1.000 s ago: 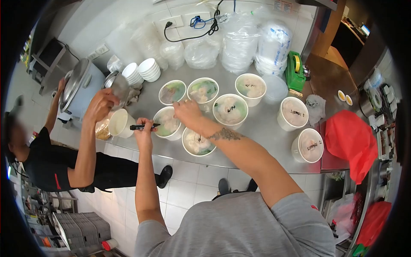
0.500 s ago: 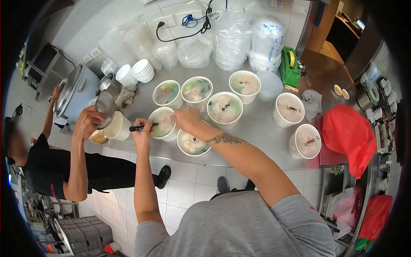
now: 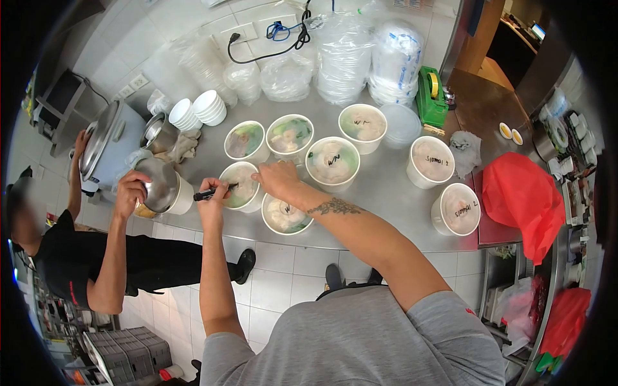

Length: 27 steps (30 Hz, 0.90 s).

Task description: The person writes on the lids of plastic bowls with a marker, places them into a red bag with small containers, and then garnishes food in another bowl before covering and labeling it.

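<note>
Labelling looks to be the step in hand: your left hand (image 3: 215, 199) pinches a black marker (image 3: 206, 194), with its tip at the lid (image 3: 247, 181) of a white bowl (image 3: 247, 196) near the front edge of the worktop (image 3: 386, 209). Your right hand (image 3: 280, 179) has its fingers curled at that bowl's two o'clock. You seem to be steadying it, but whether those fingers pinch the rim or only press on it, you can't tell from this view.

Taking that bowl as your clock centre, a bowl marked W (image 3: 287, 219) sits just beside it at four o'clock, partly under your right forearm. Two bowls marked WN (image 3: 333, 168) stand between two and three, and a pair marked SIOMAI 2 (image 3: 430, 168) lies well apart around three. At twelve and between one and two, a pair of lidded bowls (image 3: 245, 141) shows no lettering you can make out; they may be due for marking.

Your next move likely calls for a steady rim and light, short strokes, then lifting the tip clear before you shift. Mind nine o'clock, where a co-worker's hand (image 3: 131, 194) holds a metal bowl (image 3: 156, 182) by a tub (image 3: 183, 197).
</note>
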Each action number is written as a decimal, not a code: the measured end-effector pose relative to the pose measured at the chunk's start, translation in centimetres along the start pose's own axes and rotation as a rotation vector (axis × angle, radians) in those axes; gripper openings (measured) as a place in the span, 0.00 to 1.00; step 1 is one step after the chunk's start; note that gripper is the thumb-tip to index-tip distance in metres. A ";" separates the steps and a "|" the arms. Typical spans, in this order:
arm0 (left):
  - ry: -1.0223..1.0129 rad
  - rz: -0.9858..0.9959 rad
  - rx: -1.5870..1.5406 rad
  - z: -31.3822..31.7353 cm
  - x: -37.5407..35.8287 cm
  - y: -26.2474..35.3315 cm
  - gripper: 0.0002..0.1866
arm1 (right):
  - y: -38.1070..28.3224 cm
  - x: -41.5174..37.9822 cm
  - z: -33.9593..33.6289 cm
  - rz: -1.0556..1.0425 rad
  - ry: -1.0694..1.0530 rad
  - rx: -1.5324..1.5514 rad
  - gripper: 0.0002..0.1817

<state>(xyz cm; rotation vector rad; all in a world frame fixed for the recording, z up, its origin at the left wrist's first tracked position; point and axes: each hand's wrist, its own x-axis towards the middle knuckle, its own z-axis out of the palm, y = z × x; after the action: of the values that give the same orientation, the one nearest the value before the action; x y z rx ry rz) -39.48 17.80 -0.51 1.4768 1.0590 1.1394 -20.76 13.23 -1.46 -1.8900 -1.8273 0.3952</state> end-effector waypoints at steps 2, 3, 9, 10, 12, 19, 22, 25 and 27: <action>-0.008 -0.011 -0.007 0.3 0.0 0.1 0.06 | 0.2 -0.2 -0.2 -0.007 0.001 0.011 0.17; -0.017 -0.018 -0.027 0.3 0.1 0.1 0.06 | 0.3 -0.3 -0.4 -0.012 0.002 0.017 0.17; 0.001 -0.039 -0.084 0.1 0.2 -0.1 0.06 | 1.7 -0.7 -2.7 -0.083 0.134 0.136 0.13; 0.013 -0.048 -0.112 0.2 0.3 0.2 0.06 | 2.4 -0.8 -3.6 -0.055 0.166 0.125 0.12; 0.033 -0.030 -0.230 1.1 0.6 1.0 0.07 | 3.9 -1.1 -5.5 -0.005 0.229 0.109 0.11; -0.063 0.015 -0.344 8.4 1.3 3.7 0.07 | 11.8 0.8 -7.2 0.152 0.325 0.019 0.14; -0.066 0.003 -0.341 9.6 2.8 3.9 0.06 | 12.0 2.1 -7.7 0.189 0.258 0.051 0.15; -0.045 -0.026 -0.369 10.3 5.4 2.4 0.04 | 12.1 3.6 -7.1 0.232 0.185 0.022 0.15; -0.074 -0.060 -0.377 11.4 7.5 1.5 0.04 | 12.0 5.5 -6.5 0.272 0.146 -0.012 0.15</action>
<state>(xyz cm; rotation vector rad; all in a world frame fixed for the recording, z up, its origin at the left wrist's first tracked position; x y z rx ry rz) -26.84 22.82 0.90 1.1727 0.7810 1.1595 -6.79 17.84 -1.61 -2.1237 -1.4868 0.3272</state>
